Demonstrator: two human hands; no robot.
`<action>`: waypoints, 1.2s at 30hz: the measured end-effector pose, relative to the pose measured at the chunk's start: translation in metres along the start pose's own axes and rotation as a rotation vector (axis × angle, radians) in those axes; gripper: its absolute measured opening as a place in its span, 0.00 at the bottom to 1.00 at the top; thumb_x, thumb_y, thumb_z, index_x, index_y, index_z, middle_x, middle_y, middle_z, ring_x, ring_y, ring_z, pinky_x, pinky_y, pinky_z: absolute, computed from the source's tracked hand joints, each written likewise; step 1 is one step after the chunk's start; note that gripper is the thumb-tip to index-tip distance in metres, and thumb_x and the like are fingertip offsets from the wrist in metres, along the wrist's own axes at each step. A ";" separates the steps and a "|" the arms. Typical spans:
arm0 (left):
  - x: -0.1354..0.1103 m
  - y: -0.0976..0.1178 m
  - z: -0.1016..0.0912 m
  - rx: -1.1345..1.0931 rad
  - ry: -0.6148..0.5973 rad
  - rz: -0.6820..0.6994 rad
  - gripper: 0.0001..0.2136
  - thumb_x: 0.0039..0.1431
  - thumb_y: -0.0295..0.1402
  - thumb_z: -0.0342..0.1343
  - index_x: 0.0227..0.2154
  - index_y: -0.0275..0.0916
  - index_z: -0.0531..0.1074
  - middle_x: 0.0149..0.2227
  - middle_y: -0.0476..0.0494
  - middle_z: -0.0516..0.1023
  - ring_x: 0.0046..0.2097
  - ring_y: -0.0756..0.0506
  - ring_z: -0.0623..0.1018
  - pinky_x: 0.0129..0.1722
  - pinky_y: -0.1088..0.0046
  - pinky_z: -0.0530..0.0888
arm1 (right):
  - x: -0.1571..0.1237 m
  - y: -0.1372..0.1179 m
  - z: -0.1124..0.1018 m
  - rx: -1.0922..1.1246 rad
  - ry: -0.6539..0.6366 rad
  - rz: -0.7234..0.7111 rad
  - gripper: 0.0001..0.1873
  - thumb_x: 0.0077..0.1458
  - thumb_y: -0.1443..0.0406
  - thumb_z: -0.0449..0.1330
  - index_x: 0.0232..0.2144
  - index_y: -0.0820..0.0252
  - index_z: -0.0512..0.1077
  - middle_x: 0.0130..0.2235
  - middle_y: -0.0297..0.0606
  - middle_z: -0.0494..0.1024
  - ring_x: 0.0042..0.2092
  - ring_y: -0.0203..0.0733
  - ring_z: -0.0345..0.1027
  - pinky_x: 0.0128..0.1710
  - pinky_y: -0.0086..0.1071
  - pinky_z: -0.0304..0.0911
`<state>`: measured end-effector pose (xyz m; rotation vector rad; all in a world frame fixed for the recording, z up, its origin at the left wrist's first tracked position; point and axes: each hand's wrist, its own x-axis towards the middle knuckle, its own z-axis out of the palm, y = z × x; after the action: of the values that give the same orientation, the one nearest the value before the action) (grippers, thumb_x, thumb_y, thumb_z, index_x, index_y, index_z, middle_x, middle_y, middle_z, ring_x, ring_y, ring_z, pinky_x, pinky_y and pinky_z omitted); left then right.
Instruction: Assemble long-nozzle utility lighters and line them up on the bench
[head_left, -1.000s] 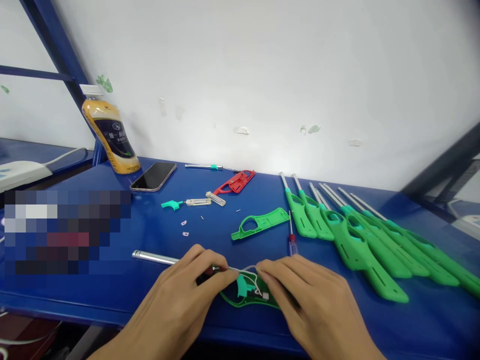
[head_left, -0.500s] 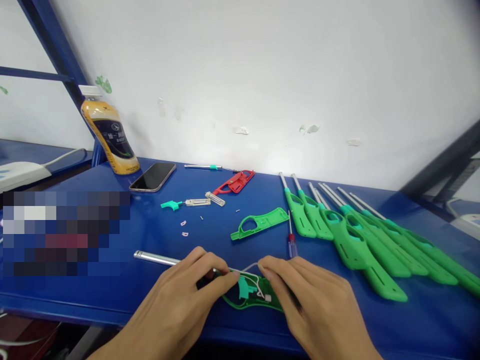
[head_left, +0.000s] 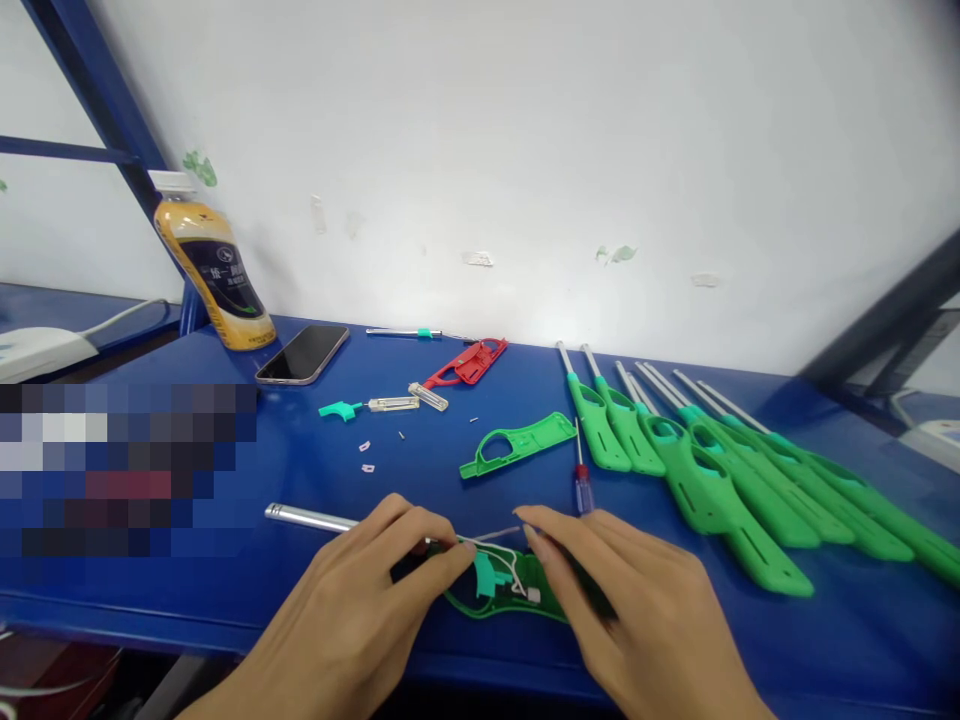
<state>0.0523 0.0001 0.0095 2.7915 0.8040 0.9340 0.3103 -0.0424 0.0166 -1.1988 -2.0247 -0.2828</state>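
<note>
An opened green gas lighter shell (head_left: pixel 551 597) lies at the table's front, its metal barrel (head_left: pixel 311 517) pointing left. Inside show a teal trigger (head_left: pixel 487 577), a white wire (head_left: pixel 517 570) and a small pale plug (head_left: pixel 533 594). With thumb and fingers, my left hand (head_left: pixel 375 590) grips the shell near the barrel. My right hand (head_left: pixel 637 600) is closed at the shell's other end, its fingertips at the tip of a thin pale tube (head_left: pixel 499 533). The palm side of both hands is hidden. Just beyond lies the matching green shell half (head_left: pixel 525 443).
Several assembled green lighters (head_left: pixel 701 490) lie on the right. A screwdriver (head_left: pixel 583 488) rests beside them. Further back are a red lighter shell (head_left: pixel 472 365), clear fuel tanks (head_left: pixel 394 404), a loose teal trigger (head_left: pixel 341 410), a phone (head_left: pixel 304 355) and a drink bottle (head_left: pixel 217 270).
My right fingertips have shifted slightly at the thin tube, which now lies straighter between the hands. The left hand keeps its grip; the view has moved slightly.
</note>
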 end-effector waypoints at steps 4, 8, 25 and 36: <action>0.000 0.005 0.000 0.015 0.012 0.006 0.19 0.77 0.17 0.47 0.58 0.41 0.76 0.48 0.42 0.80 0.44 0.45 0.77 0.42 0.70 0.80 | -0.004 -0.001 -0.011 0.128 -0.027 0.036 0.04 0.74 0.66 0.62 0.45 0.53 0.77 0.38 0.31 0.86 0.36 0.37 0.80 0.38 0.30 0.73; 0.003 0.012 -0.002 0.046 0.053 -0.009 0.16 0.78 0.20 0.48 0.57 0.40 0.76 0.49 0.43 0.81 0.47 0.44 0.78 0.47 0.68 0.81 | -0.008 0.001 -0.016 0.145 -0.158 -0.014 0.04 0.73 0.64 0.65 0.41 0.52 0.77 0.39 0.30 0.85 0.37 0.39 0.79 0.38 0.32 0.74; 0.013 0.014 -0.009 0.160 -0.040 0.062 0.18 0.84 0.30 0.43 0.51 0.41 0.80 0.44 0.44 0.82 0.40 0.44 0.79 0.44 0.66 0.82 | -0.009 0.009 -0.013 0.222 -0.208 -0.087 0.06 0.76 0.66 0.62 0.43 0.54 0.79 0.43 0.31 0.84 0.42 0.37 0.75 0.47 0.32 0.71; 0.012 0.018 -0.006 0.296 -0.004 0.083 0.18 0.85 0.30 0.37 0.54 0.41 0.75 0.44 0.49 0.86 0.42 0.42 0.85 0.48 0.63 0.81 | -0.007 0.008 -0.008 0.244 -0.167 -0.071 0.06 0.78 0.64 0.61 0.43 0.55 0.76 0.41 0.31 0.84 0.40 0.38 0.75 0.44 0.32 0.70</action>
<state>0.0654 -0.0100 0.0255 3.0995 0.8994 0.8866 0.3231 -0.0471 0.0153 -1.0279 -2.1754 0.0325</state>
